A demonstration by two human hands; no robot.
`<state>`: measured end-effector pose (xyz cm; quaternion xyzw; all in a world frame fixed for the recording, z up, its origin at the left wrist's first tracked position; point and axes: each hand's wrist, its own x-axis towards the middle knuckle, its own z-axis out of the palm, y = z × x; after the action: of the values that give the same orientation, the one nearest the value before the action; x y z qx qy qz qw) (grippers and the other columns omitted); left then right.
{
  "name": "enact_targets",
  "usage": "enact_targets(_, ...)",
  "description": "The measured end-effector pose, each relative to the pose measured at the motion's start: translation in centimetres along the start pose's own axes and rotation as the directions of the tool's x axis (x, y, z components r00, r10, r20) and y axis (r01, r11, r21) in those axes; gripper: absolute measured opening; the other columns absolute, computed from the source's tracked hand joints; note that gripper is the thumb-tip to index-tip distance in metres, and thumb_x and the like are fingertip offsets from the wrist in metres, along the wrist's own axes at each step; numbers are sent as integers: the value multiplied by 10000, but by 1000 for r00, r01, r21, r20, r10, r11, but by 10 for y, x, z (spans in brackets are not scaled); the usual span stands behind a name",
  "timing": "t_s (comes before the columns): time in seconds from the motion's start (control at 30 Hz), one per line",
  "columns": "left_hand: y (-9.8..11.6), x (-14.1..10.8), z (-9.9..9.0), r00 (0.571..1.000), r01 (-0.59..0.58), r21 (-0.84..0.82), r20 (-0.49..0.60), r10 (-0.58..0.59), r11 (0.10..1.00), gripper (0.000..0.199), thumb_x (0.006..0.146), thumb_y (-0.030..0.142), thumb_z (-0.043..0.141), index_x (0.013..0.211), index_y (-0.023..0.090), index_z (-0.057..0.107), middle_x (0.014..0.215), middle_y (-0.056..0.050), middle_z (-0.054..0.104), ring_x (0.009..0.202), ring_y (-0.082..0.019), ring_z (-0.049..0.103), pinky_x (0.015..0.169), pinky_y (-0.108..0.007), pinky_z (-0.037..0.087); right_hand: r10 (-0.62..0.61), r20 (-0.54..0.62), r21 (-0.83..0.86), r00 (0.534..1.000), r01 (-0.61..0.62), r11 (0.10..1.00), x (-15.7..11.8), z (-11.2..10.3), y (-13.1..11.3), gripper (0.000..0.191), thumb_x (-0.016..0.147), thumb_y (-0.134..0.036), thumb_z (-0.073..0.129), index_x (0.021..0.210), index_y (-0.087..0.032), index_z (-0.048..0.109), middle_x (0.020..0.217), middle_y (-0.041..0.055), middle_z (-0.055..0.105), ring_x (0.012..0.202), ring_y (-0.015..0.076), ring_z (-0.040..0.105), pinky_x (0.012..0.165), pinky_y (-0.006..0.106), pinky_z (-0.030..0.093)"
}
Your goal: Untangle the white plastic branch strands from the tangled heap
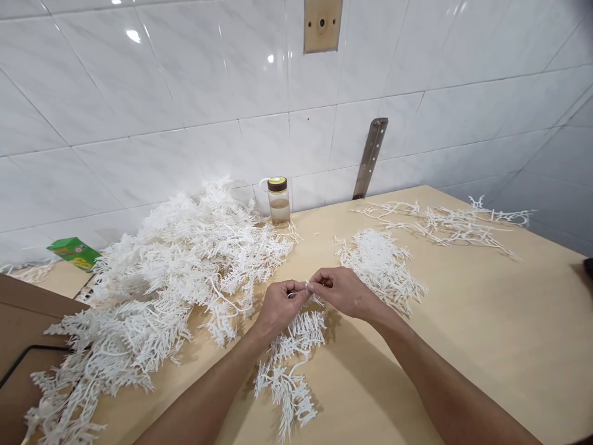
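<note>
My left hand (281, 306) and my right hand (341, 290) meet at the middle of the table, fingertips nearly touching. Both pinch a small white branched piece (315, 298) between thumb and forefinger. Below my left hand a longer strip of white branched pieces (294, 364) hangs or lies over the tabletop; its upper end is hidden by the hand. A big heap of white branched pieces (176, 266) spreads to the left. Just beyond my right hand lies a smaller flat pile (377, 262).
Bare white stems (445, 222) lie at the back right of the wooden table (500, 321). A water bottle (279, 204) stands by the tiled wall. A green packet (74, 253) and a brown box (32, 340) are at the left. A metal strip (370, 157) leans on the wall.
</note>
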<state>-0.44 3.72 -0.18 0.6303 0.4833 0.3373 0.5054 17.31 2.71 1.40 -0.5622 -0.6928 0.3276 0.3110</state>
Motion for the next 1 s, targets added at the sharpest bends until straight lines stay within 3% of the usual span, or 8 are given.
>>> enact_targets(0.13,1,2,-2,999,-9,30,47,7,999,236,748,381,682,772,149,720,707,-15,656,616,-129,514,614,-256,388,34,-51,0,998,-34,999,0,2,0,227,834,-342,546,742,-187,684,694,16,681,622,148,563,567,254,381)
enact_targets(0.3,-3,6,-10,993,-105,49,59,102,993,207,746,359,681,783,157,705,795,-28,667,751,-158,567,706,-269,419,14,-95,44,995,-10,999,0,4,5,222,845,-346,537,761,-187,666,696,0,658,639,141,544,588,252,382)
enact_targets(0.5,-1,6,-16,979,13,-96,204,7,995,339,792,485,633,748,151,593,607,23,507,524,-88,397,505,-235,310,-81,-85,30,993,83,996,-2,2,5,221,873,-336,522,766,-189,649,690,-8,638,643,136,532,609,251,396)
enact_targets(0.6,-1,6,-15,979,-72,-31,191,77,997,314,816,464,609,758,157,581,637,19,503,560,-95,404,527,-234,326,-107,-128,-54,986,100,993,-2,3,3,177,871,-285,530,773,-194,648,705,-5,648,648,136,553,615,247,399)
enact_targets(0.73,-4,6,-10,967,-230,118,138,213,966,251,859,382,552,733,165,576,724,-1,547,692,-130,469,635,-253,375,-228,-163,-295,960,173,940,-2,10,6,171,881,-186,511,760,-189,631,737,9,647,617,122,532,614,245,370)
enact_targets(0.87,-8,9,-7,970,-223,141,134,204,965,276,881,380,519,712,167,566,697,4,537,683,-135,471,636,-258,375,-282,-195,-508,940,149,848,-3,24,8,213,925,-167,461,766,-175,601,763,27,630,598,124,498,571,255,317)
enact_targets(1.0,-12,10,-6,976,-179,89,139,166,980,265,870,394,540,733,170,582,689,10,542,644,-125,465,605,-248,370,-243,-316,-566,917,23,824,4,24,15,217,927,-139,413,770,-168,561,759,39,596,555,123,465,536,256,301)
